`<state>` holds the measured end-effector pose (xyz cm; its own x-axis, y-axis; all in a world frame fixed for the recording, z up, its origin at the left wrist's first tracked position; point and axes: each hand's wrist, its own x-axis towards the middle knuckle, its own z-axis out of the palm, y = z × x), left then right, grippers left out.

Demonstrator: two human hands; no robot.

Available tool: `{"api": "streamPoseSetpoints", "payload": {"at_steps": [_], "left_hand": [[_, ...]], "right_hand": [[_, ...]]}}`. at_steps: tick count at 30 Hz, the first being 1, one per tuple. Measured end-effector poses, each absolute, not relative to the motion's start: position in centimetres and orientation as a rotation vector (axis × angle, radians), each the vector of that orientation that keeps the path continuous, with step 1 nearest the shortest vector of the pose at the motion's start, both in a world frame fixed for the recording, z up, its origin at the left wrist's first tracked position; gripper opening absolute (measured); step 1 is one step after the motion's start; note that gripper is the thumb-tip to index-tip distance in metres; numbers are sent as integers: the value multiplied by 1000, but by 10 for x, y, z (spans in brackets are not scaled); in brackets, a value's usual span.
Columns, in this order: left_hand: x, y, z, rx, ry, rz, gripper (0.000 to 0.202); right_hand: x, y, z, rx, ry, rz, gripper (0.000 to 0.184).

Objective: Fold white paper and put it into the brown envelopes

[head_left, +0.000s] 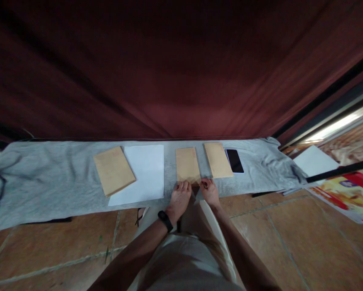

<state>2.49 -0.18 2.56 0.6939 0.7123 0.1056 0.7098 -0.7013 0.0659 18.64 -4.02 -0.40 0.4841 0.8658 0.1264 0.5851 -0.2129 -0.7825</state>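
Note:
A brown paper envelope [187,163] lies in front of me on the grey cloth, its short near end at the cloth's front edge. The fingers of my left hand [181,196], closed, grip the near left part of that end; a black band is on the wrist. At the near right corner my right hand [210,192] pinches the envelope's edge. A darker strip shows between the hands, perhaps the flap. To the right lies a second brown envelope [218,159]. Further left, a stack of brown envelopes [115,170] partly covers white paper [148,173].
The grey cloth [66,173] covers a long narrow surface against a dark red curtain [181,81]. A smartphone [235,161] lies beside the right envelope. At the far right are a white sheet [316,161] and a red and yellow printed box [348,194]. Below is tiled floor [278,226].

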Motion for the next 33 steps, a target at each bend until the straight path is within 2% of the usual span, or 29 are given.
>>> {"api": "streamPoseSetpoints", "payload": {"at_steps": [5, 9, 12, 15, 19, 22, 25, 27, 30, 33], "left_hand": [[34, 7, 39, 2828, 1234, 224, 29], [28, 17, 61, 2615, 1314, 374, 28], [17, 26, 74, 2139, 1366, 704, 18], [12, 27, 71, 1383, 1251, 989, 22], [21, 9, 47, 659, 1031, 1040, 36], [31, -5, 30, 450, 1012, 988, 33], [31, -12, 22, 417, 1039, 870, 29], [26, -15, 20, 532, 1035, 750, 36], [15, -21, 17, 1023, 1055, 696, 42], [6, -28, 14, 1742, 1078, 793, 34]], "right_hand": [[178, -35, 13, -1580, -812, 854, 31], [166, -29, 40, -1432, -786, 948, 44], [162, -26, 53, -1405, -745, 950, 50], [157, -26, 51, -1439, -650, 1005, 54], [148, -32, 35, -1394, -586, 1181, 58], [147, -34, 23, -1418, -548, 1185, 53], [155, -35, 13, -1490, -547, 1147, 44], [161, -36, 7, -1520, -553, 1128, 40], [167, -38, 1, -1561, -569, 1097, 38], [167, -40, 0, -1661, -670, 1023, 38]]}}
